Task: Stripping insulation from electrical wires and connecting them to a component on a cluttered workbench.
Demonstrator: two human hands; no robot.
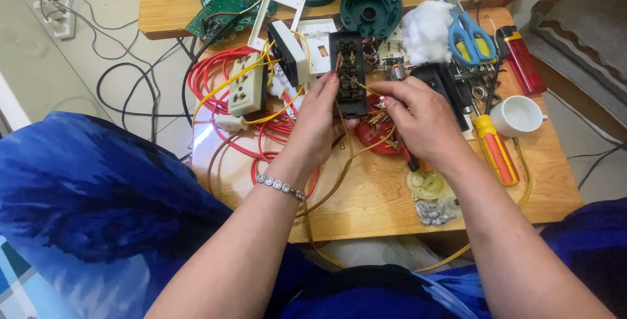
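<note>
Our left hand (320, 120) gripping the black rectangular switch block (348, 74) mid-bench, right hand (421, 120) fingers pinching its yellow wire (369, 90), red-and-yellow screwdriver (496, 149) near the right edge

Home repair bench, wooden table (366, 195), screwdriver (496, 149), red wires (215, 77)

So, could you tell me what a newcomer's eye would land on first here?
Probably the black switch module held upright at the centre by the left hand, with the right hand at its yellow wires. Next, the red cable coiled at the table's left and the blue-handled scissors upper right.
</note>
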